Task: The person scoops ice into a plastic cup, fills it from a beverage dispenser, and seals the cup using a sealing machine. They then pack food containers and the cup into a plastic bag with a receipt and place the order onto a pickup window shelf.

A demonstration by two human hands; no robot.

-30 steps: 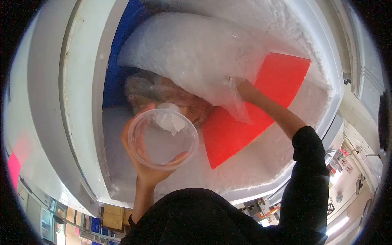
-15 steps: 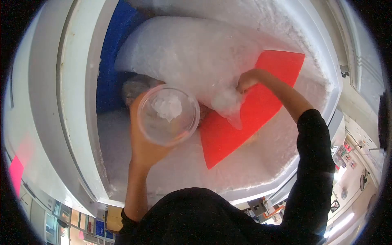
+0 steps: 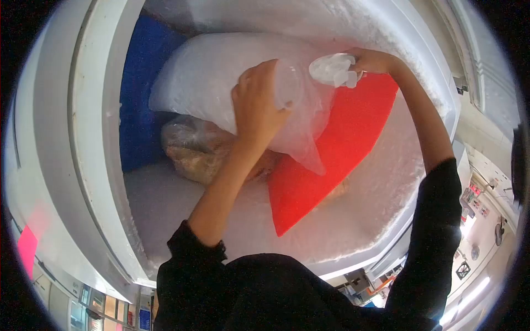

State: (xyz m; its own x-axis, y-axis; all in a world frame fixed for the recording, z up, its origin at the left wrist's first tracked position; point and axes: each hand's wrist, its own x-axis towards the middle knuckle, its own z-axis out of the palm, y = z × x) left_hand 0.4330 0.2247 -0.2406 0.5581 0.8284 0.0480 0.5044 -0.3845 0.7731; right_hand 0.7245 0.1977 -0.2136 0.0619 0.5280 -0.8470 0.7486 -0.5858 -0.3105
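My left hand point(image 3: 258, 105) is wrapped round a clear plastic cup point(image 3: 289, 85), tipped on its side over the large bag of ice point(image 3: 204, 71). Just right of the cup, my right hand point(image 3: 367, 59) is closed on a scoop of ice point(image 3: 333, 70), whose handle is hidden by my fingers. The bag's loose corner hangs over a red board point(image 3: 337, 160). Below the bag lies a wrapped brownish package point(image 3: 193, 157), partly covered by my left forearm.
All this is inside a frosted chest freezer point(image 3: 113, 138) with thick white rims. A blue panel point(image 3: 141, 94) stands at its left. A pink note point(image 3: 27, 251) is on the outside at the far left. Room furnishings show beyond the lower edge.
My left hand has moved up and right with the cup, which is now tipped sideways. My right hand has risen out of the bag's opening, and the ice-filled scoop now shows in it.
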